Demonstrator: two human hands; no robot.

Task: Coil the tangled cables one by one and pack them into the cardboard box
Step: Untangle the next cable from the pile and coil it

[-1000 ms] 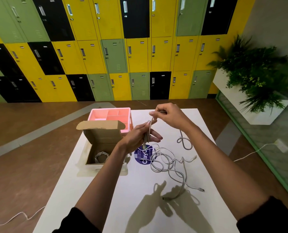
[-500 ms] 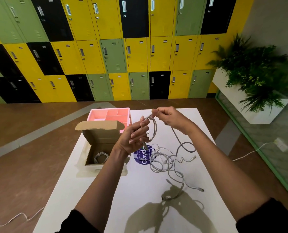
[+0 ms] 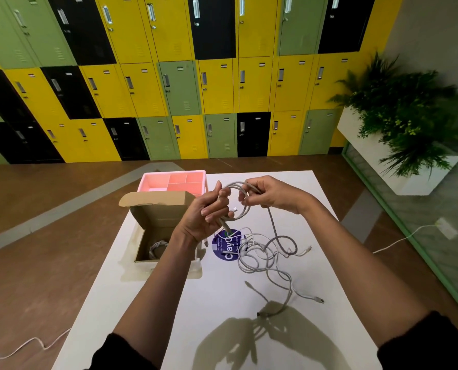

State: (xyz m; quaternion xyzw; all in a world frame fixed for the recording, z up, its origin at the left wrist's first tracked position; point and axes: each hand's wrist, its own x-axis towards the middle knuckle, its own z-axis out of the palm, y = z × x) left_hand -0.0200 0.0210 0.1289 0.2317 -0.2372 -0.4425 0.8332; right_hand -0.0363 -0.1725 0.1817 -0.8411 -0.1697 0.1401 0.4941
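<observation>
My left hand [image 3: 209,214] is closed around a looped grey braided cable [image 3: 242,206]; my right hand [image 3: 269,194] pinches the loop's top. Both are raised above the far half of the white rectangular table [image 3: 222,303]. Tangled white cables [image 3: 262,256] lie mid-table, with bare surface toward the near edge. The open brown cardboard box [image 3: 159,225] sits at the left edge.

Pink tray [image 3: 153,184] behind box; lockers [image 3: 179,86] at back; plant [image 3: 406,116] rt.
</observation>
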